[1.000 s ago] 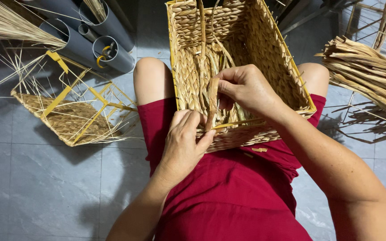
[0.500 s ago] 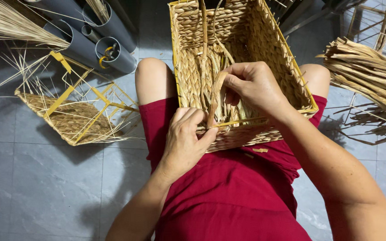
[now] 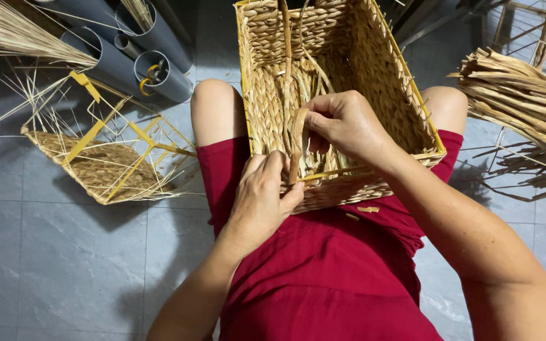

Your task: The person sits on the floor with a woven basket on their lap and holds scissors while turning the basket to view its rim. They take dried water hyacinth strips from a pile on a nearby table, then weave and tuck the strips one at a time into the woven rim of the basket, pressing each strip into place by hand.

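Observation:
A rectangular woven straw basket (image 3: 387,76) on a yellow wire frame rests on my lap, over a red garment. My right hand (image 3: 345,126) is inside the basket near its front rim, pinching a flat straw strand (image 3: 297,142) bent into a loop. My left hand (image 3: 261,199) presses against the front wall and rim, fingers closed on the lower end of that same strand. Several loose strands (image 3: 285,44) run up the inside of the basket.
A half-woven basket with a yellow frame (image 3: 105,161) lies on the grey tiled floor at left. Grey plastic pipes (image 3: 131,53) lie behind it. Dried straw bundles lie at top left (image 3: 14,35) and at right (image 3: 526,95).
My right hand has drawn the strand back toward the front rim, bending it into a tighter loop. My left hand has stayed at the rim.

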